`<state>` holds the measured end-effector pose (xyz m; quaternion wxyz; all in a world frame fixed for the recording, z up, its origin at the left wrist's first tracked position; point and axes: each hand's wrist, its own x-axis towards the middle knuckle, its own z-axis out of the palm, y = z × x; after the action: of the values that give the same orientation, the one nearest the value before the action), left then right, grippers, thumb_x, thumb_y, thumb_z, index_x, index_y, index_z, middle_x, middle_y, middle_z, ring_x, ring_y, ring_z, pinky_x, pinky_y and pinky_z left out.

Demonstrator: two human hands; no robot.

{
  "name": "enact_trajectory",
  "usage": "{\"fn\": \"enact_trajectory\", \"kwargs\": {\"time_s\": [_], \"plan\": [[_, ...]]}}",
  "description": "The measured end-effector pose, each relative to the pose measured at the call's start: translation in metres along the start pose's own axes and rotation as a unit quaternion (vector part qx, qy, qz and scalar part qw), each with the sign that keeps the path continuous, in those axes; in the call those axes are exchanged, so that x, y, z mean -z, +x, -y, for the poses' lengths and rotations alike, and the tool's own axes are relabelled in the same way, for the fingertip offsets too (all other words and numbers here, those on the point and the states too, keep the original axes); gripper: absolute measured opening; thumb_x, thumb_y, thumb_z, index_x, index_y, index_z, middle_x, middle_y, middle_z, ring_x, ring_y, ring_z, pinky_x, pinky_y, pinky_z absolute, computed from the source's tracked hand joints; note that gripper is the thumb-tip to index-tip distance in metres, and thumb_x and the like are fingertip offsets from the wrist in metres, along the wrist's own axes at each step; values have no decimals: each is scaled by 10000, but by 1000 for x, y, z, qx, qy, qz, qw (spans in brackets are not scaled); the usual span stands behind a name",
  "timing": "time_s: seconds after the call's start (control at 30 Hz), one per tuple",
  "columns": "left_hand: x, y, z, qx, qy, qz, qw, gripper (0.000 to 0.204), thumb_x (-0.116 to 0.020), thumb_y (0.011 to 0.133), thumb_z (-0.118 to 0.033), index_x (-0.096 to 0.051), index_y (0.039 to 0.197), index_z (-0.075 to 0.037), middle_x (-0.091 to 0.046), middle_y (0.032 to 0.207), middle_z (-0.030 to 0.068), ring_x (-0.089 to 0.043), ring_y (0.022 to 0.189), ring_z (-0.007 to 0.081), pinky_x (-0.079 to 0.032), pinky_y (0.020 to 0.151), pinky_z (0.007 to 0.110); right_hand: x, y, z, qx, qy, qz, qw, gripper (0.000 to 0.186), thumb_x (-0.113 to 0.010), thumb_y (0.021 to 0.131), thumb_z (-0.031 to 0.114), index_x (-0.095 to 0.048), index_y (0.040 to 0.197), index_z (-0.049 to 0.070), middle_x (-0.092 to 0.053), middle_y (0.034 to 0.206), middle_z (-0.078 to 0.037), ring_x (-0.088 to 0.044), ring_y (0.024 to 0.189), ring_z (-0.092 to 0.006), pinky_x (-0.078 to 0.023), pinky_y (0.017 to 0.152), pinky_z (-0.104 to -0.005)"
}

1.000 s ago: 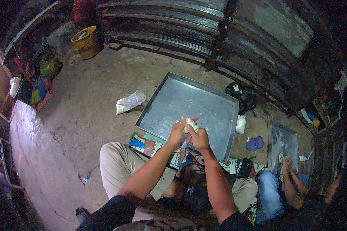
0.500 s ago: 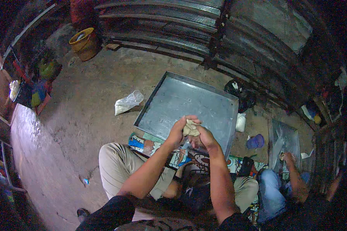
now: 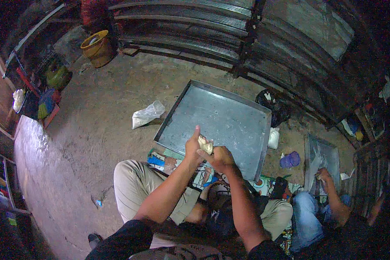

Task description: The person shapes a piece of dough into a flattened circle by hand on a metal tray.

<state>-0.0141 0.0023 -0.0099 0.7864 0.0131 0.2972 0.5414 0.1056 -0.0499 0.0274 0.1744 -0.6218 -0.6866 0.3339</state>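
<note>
Over the tray point(image 3: 227, 110), toward its 7 o'clock edge, pale dough-like lump point(image 3: 205, 145) sat gripped: left hand point(image 3: 193, 148) curled against its 9 o'clock side, thumb up; right hand point(image 3: 221, 158) wrapped its 4. Looked like squeezing; next move probably called for even, gentle pressure.

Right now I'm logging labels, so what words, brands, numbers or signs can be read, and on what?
No text can be read clearly.
Shirt, lower edge: dark marks, too blurred to read.
Black cloth: pale mark, too small to read.
Dough and tray: no writing visible.
</note>
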Motion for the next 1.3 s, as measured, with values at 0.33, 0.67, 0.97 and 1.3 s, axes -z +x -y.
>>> {"fn": "enact_trajectory", "kwargs": {"time_s": [0.33, 0.67, 0.97, 1.3], "plan": [[-7, -9, -1, 115, 45, 218, 968, 714, -270, 1004, -596, -478, 1295, 21, -591, 1228, 172, -567, 1167, 303, -434, 1047, 414, 11, -2, 11, -12, -86, -298, 951, 704, -766, 751, 546, -531, 1147, 15, -649, 980, -179, -659, 879, -391, -513, 721, -458], [-15, -24, 16, -217, 410, 285, 838, 633, -252, 1052, -493, -281, 1520, -67, -321, 1563, 117, -375, 1382, 246, -291, 1133, 348, -14, -4, -7, -52, 103, -304, 946, 641, -533, 962, 476, -424, 1393, 14, -682, 1045, -267, -674, 951, -435, -538, 799, -477], [-11, -24, 6, -210, 489, 234, 814, 329, -517, 998, -247, -621, 1229, -36, -650, 1172, 116, -614, 1074, 213, -472, 938, 344, 13, -10, 10, 9, 116, -243, 963, 384, -442, 1011, 311, -627, 1041, -24, -678, 807, -256, -681, 794, -430, -525, 704, -518], [16, 7, 12, -179, 201, 68, 961, 276, -482, 1032, -310, -597, 1074, -63, -648, 951, 102, -634, 896, 192, -522, 753, 320, 3, -1, 2, -3, 313, -173, 934, 447, -405, 1050, 309, -585, 1247, -49, -691, 1074, -187, -693, 850, -246, -543, 762, -336]]}}
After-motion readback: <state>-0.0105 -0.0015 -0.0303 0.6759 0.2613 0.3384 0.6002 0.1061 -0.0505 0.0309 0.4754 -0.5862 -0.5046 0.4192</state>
